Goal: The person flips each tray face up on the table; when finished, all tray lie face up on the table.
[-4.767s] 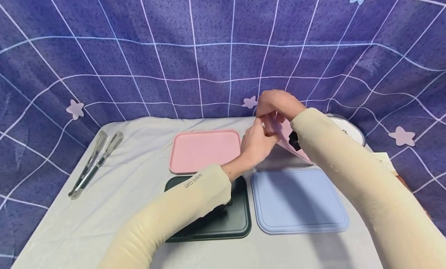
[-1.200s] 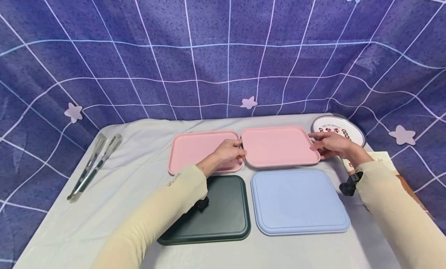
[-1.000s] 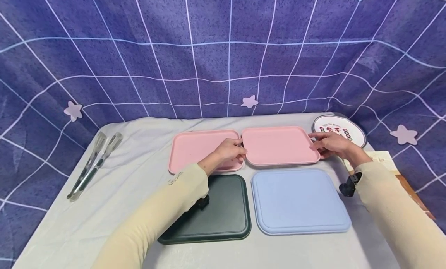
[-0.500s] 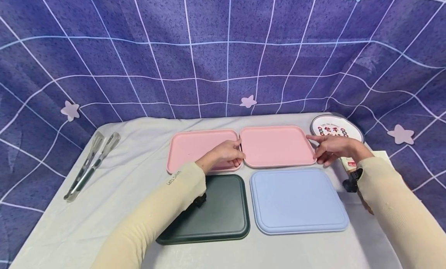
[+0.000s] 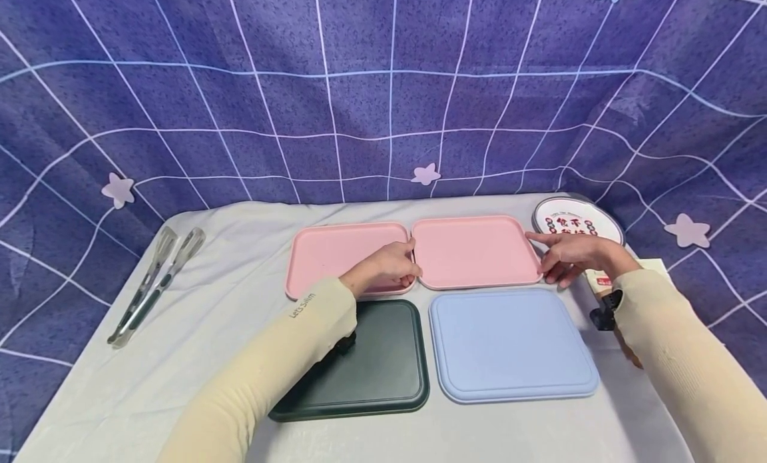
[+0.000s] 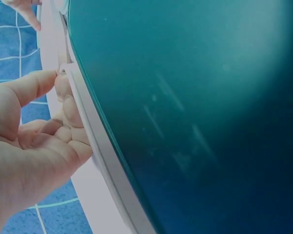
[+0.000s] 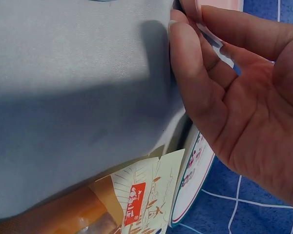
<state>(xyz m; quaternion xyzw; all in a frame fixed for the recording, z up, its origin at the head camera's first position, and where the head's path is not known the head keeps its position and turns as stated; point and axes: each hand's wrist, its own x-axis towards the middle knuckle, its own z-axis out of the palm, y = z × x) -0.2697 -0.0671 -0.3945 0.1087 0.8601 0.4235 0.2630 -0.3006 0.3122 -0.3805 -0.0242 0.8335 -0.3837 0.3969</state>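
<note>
In the head view, a pink rectangular tray (image 5: 476, 253) lies flat at the back right, beside a matching left pink tray (image 5: 335, 253). My left hand (image 5: 386, 266) reaches over the left tray, its curled fingers and thumb gripping the right tray's left edge. In the left wrist view, those fingers (image 6: 68, 107) bend in beside a pale rim. My right hand (image 5: 572, 253) touches the right tray's right edge with extended index finger and thumb. The right wrist view shows a small piece of that pink rim (image 7: 190, 9) at the fingertips.
A dark green tray (image 5: 389, 356) and a light blue tray (image 5: 515, 346) lie in front. Metal tongs (image 5: 156, 286) rest on the far left. A white lid-like oval with red characters (image 5: 578, 220) and a printed package (image 7: 141, 195) are on the right. Blue curtain (image 5: 383, 103) rises behind.
Earlier the right pink tray stood tilted with both hands together on it; now it lies flat between them. In the last second my right fingers have shifted and loosened along its edge.
</note>
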